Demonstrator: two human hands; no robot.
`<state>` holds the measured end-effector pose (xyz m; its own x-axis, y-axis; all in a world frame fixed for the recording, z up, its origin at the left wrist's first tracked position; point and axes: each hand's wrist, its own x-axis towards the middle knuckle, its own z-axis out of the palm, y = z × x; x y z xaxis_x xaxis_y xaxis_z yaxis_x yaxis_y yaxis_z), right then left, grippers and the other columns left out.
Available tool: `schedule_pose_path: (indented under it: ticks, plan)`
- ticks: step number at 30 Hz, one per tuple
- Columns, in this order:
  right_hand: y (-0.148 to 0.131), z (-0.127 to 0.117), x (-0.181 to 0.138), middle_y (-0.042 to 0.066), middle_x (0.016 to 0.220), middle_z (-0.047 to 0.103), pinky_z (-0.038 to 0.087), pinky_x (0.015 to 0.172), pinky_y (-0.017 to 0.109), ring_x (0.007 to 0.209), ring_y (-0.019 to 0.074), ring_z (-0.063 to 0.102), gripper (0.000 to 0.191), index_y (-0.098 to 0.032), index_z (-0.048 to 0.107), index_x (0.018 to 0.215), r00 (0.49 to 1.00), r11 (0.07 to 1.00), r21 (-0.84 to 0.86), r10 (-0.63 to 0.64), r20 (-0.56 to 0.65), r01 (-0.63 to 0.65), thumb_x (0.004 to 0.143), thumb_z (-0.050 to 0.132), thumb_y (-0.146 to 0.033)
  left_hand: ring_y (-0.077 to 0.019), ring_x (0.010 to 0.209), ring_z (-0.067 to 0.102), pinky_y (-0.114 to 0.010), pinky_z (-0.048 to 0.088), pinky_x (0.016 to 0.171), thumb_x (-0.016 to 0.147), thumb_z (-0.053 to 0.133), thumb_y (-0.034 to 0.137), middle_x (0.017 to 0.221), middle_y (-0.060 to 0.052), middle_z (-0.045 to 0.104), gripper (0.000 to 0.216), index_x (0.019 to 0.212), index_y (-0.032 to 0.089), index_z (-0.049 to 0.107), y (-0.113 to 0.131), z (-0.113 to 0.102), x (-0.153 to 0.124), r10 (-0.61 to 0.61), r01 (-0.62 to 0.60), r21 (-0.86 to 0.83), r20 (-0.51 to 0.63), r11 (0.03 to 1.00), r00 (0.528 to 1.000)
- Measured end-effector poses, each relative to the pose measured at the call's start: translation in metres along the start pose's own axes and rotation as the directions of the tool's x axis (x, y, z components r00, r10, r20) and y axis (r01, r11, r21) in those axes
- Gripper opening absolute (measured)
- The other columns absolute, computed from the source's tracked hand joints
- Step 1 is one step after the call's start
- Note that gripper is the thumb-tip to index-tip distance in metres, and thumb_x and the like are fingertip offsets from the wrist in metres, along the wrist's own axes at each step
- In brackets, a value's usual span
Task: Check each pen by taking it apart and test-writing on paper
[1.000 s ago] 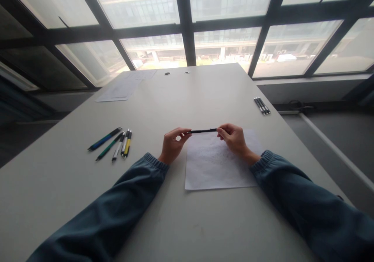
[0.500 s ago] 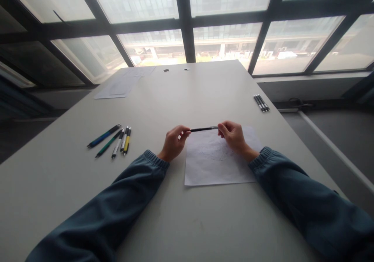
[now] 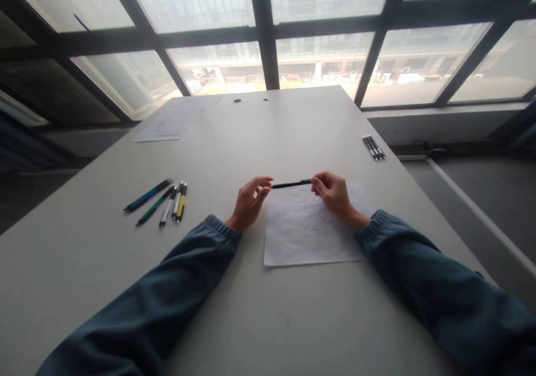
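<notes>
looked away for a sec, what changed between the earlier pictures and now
The left hand has opened slightly at one end of the black pen; whether it still touches is unclear. The right hand keeps its grip on the other end. The paper, the mixed pens and the row of black pens stayed put.

The left hand (image 3: 247, 201) loosens its pinch, fingers now parted from the thumb around the pen's (image 3: 292, 184) left end. Near the pen's right end, a dark clip replaces the earlier pale strip.
</notes>
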<state>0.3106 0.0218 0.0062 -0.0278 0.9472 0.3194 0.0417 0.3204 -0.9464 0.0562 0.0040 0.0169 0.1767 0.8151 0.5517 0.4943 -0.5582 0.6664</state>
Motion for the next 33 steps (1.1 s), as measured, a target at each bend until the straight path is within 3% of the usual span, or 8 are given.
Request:
schedule_pose_path:
  ticks: [4, 8, 12, 18, 24, 28, 30, 33]
  plan:
    - [-0.001, 0.000, 0.000, 0.001, 0.063, 0.062, 0.044, 0.052, 0.025, 0.055, 0.0119, 0.054, 0.034, -0.017, 0.064, 0.077, 1.000, 1.000, -0.006, 0.010, -0.015, -0.010, 0.086, 0.068, -0.050, -0.0159, 0.083, 0.065, -0.028, 0.050, 0.071, 0.089, 0.070, 0.040, 0.094, -0.006, 0.069, 0.027, 0.105, 0.019, 0.065, 0.003, 0.000, 0.003, 0.089, -0.085, 0.053, -0.078, 0.995, 0.993]
    - [0.000, -0.001, -0.001, 0.001, 0.063, 0.062, 0.043, 0.051, 0.024, 0.055, 0.0118, 0.054, 0.033, -0.017, 0.064, 0.077, 1.000, 1.000, -0.008, 0.004, -0.014, -0.004, 0.087, 0.067, -0.048, -0.0140, 0.075, 0.061, -0.028, 0.050, 0.070, 0.092, 0.067, 0.034, 0.087, -0.004, 0.068, 0.015, 0.092, 0.019, 0.066, 0.006, 0.000, 0.002, 0.129, -0.121, 0.100, -0.089, 0.988, 0.988]
    - [0.000, -0.001, -0.001, 0.001, 0.063, 0.062, 0.043, 0.051, 0.024, 0.055, 0.0119, 0.054, 0.034, -0.017, 0.064, 0.077, 1.000, 1.000, -0.015, 0.002, -0.016, -0.002, 0.087, 0.067, -0.049, -0.0139, 0.073, 0.060, -0.028, 0.050, 0.069, 0.092, 0.066, 0.034, 0.085, -0.003, 0.067, 0.015, 0.090, 0.019, 0.066, 0.005, 0.001, 0.002, 0.099, -0.091, 0.092, -0.085, 0.992, 0.991]
    - [-0.001, 0.000, -0.001, 0.001, 0.064, 0.063, 0.044, 0.051, 0.025, 0.055, 0.0116, 0.054, 0.032, -0.017, 0.065, 0.079, 1.000, 1.000, 0.023, 0.004, -0.008, -0.004, 0.085, 0.069, -0.049, -0.0145, 0.070, 0.055, -0.029, 0.047, 0.069, 0.097, 0.057, 0.041, 0.077, -0.002, 0.061, 0.027, 0.081, 0.019, 0.061, 0.005, 0.001, 0.001, 0.058, -0.057, 0.054, -0.022, 0.997, 0.998]
    - [-0.002, 0.001, -0.002, 0.003, 0.067, 0.067, 0.047, 0.053, 0.026, 0.057, 0.0125, 0.057, 0.034, -0.018, 0.066, 0.083, 0.998, 0.998, 0.058, 0.000, 0.063, -0.003, 0.084, 0.071, -0.051, -0.0118, 0.051, 0.041, -0.028, 0.035, 0.055, 0.103, 0.039, 0.048, 0.054, 0.002, 0.044, 0.054, 0.058, 0.019, 0.046, 0.004, 0.000, -0.002, 0.011, -0.014, 0.075, 0.037, 0.997, 0.999]
    - [0.000, 0.001, -0.002, 0.003, 0.069, 0.068, 0.047, 0.053, 0.026, 0.057, 0.0127, 0.057, 0.036, -0.017, 0.066, 0.087, 0.997, 0.997, 0.077, -0.001, 0.072, -0.005, 0.083, 0.071, -0.053, -0.0111, 0.047, 0.044, -0.027, 0.036, 0.053, 0.102, 0.038, 0.055, 0.047, 0.001, 0.046, 0.063, 0.051, 0.019, 0.047, -0.002, 0.001, -0.005, -0.032, 0.029, 0.057, 0.046, 0.998, 0.998]
    - [0.001, 0.001, -0.001, 0.003, 0.068, 0.067, 0.047, 0.052, 0.026, 0.057, 0.0126, 0.057, 0.036, -0.017, 0.066, 0.087, 0.998, 0.997, 0.079, 0.000, 0.063, -0.005, 0.083, 0.070, -0.053, -0.0119, 0.049, 0.049, -0.026, 0.040, 0.054, 0.101, 0.036, 0.058, 0.050, -0.001, 0.054, 0.065, 0.055, 0.017, 0.057, -0.004, 0.002, -0.005, -0.067, 0.067, 0.006, 0.051, 0.998, 0.996]
    - [0.003, 0.001, -0.001, 0.003, 0.067, 0.067, 0.047, 0.053, 0.026, 0.056, 0.0124, 0.056, 0.034, -0.018, 0.066, 0.086, 1.000, 0.997, 0.073, 0.002, 0.031, -0.004, 0.083, 0.070, -0.052, -0.0148, 0.062, 0.059, -0.028, 0.048, 0.061, 0.101, 0.031, 0.062, 0.072, -0.006, 0.069, 0.063, 0.089, 0.015, 0.072, -0.005, 0.002, -0.003, -0.075, 0.078, -0.099, 0.031, 0.992, 0.997]
